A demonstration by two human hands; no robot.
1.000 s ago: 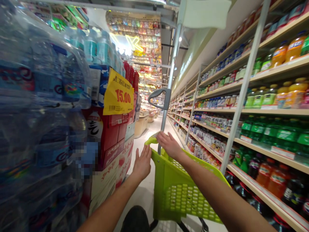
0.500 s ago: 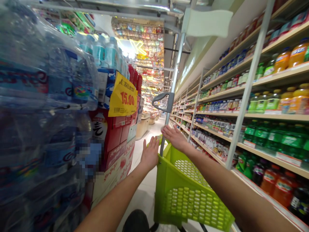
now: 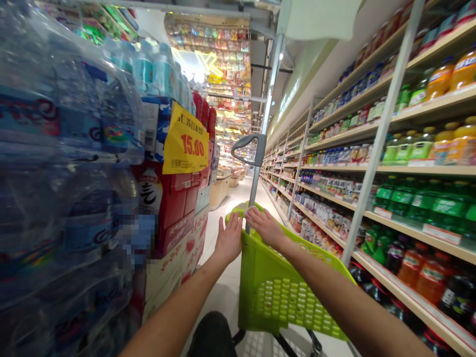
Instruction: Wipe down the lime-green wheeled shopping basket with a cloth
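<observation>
A lime-green shopping cart (image 3: 290, 302) stands in front of me, its basket sides pierced with rows of holes. At its near left rim lies my left hand (image 3: 229, 238), open with the fingers stretched forward. My right hand (image 3: 266, 227) reaches over the basket to the same corner, palm down and fingers extended. Both hands are close together near the foot of a grey pole (image 3: 258, 173). The pole rises from the cart and carries a grey loop handle (image 3: 247, 150) above my hands. Its top bears a pale blank sign (image 3: 320, 20). Neither hand grips anything.
Shelves of bottled drinks (image 3: 439, 203) line the right side. Stacked packs of bottled water (image 3: 78, 124) and red drink cartons (image 3: 178, 203) stand close on the left, under a yellow price sign (image 3: 188, 144). A pale floor aisle (image 3: 240, 191) runs ahead. My dark-clothed knee (image 3: 211, 334) shows below.
My right hand has moved down and slightly left toward the cart's rim. My left hand has barely shifted. The pole and its loop handle sit slightly lower and further left in view.
</observation>
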